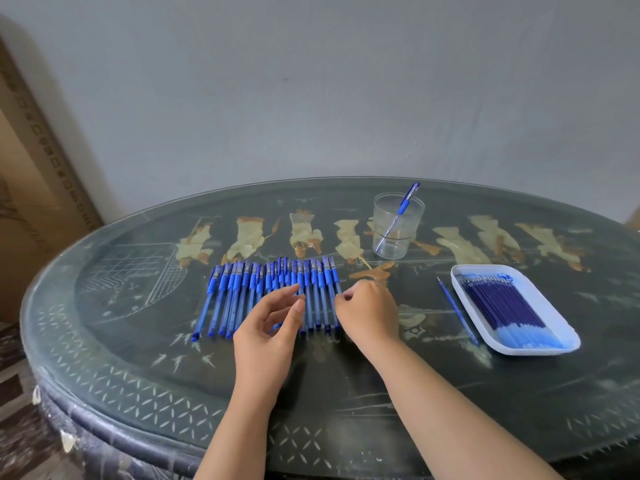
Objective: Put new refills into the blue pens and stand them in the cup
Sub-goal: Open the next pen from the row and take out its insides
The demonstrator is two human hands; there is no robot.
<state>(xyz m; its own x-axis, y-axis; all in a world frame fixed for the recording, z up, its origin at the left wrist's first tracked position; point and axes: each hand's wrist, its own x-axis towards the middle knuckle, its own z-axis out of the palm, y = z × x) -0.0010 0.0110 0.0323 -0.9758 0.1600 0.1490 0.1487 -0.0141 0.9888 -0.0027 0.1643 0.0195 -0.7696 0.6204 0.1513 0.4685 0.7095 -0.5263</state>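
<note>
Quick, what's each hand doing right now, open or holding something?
Left hand: open, fingers relaxed over the row of pens.
Right hand: fingers curled, apparently pinching the rightmost pen.

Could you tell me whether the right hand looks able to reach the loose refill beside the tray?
Probably yes: the loose refill lies on bare table between the right hand and the tray, with nothing in the way.

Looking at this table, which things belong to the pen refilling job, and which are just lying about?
For the job: row of blue pens; clear cup with one pen in it; white tray of refills; loose refill beside the tray.
Just lying about: cardboard box at far left.
</note>
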